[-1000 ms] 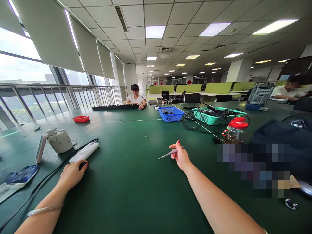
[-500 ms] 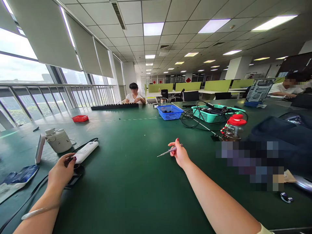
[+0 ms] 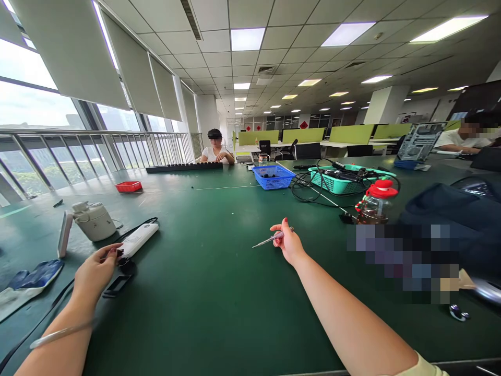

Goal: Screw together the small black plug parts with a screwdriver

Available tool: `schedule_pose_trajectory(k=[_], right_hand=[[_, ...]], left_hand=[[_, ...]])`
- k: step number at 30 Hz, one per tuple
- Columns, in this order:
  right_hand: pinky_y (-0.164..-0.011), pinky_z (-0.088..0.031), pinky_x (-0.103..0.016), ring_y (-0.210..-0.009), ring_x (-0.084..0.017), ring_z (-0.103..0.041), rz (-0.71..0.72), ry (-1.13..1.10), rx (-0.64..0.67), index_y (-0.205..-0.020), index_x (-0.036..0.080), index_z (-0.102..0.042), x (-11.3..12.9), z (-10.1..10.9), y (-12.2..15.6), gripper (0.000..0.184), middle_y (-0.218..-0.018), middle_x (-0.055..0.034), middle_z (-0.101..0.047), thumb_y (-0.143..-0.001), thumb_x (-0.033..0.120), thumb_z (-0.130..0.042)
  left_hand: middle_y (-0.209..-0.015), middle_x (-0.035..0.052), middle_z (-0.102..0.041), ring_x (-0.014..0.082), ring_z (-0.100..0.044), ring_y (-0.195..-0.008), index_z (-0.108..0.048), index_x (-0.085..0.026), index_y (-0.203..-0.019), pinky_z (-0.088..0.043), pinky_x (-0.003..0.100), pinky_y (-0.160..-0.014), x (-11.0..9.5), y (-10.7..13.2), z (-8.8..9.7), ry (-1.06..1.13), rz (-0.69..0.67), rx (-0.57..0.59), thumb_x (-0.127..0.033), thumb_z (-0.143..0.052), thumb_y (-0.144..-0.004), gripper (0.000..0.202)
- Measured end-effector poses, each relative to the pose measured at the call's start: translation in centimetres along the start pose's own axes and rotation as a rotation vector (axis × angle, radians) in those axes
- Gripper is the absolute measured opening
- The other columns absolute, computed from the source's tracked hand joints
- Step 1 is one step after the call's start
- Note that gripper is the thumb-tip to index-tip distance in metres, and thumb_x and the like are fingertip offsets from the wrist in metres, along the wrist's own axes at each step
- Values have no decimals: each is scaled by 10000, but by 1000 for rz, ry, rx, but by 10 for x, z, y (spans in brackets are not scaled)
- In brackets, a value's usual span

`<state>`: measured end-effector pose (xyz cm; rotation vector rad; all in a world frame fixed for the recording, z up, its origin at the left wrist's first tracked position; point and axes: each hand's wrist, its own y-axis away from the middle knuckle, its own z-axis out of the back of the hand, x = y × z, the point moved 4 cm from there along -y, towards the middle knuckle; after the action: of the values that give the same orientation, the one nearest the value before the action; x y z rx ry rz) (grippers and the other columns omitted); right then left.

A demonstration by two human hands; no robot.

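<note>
My left hand (image 3: 96,269) pinches a small dark piece (image 3: 120,253) at the near end of a white power strip (image 3: 140,239); its exact kind is too small to make out. Just below those fingers lie a round black object (image 3: 127,266) and a black rectangular frame (image 3: 117,286). Over the middle of the green table (image 3: 219,308), my right hand (image 3: 290,243) is closed around a slim screwdriver (image 3: 267,241), its thin shaft pointing left. Part of the handle is hidden by the fingers.
On the left are a beige flask (image 3: 95,222), an upright pale slab (image 3: 64,235) and a blue-white glove (image 3: 35,279). Farther back sit a red tray (image 3: 129,186), a blue basket (image 3: 273,180) and a teal basket (image 3: 338,184) with cables. A red-lidded bottle (image 3: 376,201) stands right. Others sit beyond.
My left hand has drawn back slightly to the left with the dark piece, uncovering more of the black frame. My right hand keeps the screwdriver in nearly the same spot.
</note>
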<state>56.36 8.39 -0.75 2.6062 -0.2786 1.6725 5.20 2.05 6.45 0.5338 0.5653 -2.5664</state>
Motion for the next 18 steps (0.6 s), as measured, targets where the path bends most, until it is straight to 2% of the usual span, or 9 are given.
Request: schedule_pose_trajectory(k=[3,7,18], right_hand=[[-409,-349,-280,-382,-103,-404,-4,1,-2,-645,197,-656,0,0,0,623,-425,46,-412,-662,817,-603],[-413,-352,-275,-388,-100,-405,-13,4,2,-651,191,-667,0,0,0,631,-424,44,-413,-658,819,-606],[-414,-348,-278,-391,-103,-410,-14,-14,-5,-651,191,-661,-4,2,-3,610,-430,40,-422,-665,799,-623]], left_hand=[[-949,52,-738,211,-632,-826,-647,-199,-1225,-411,249,-624,4,1,2,5,113,29,-475,-405,-900,490],[-983,65,-726,222,-607,-830,-661,-217,-1223,-392,251,-619,1,2,4,-66,125,64,-529,-420,-891,515],[-919,32,-741,202,-614,-759,-692,-225,-1164,-421,251,-624,0,2,-1,-93,47,114,-291,-451,-853,399]])
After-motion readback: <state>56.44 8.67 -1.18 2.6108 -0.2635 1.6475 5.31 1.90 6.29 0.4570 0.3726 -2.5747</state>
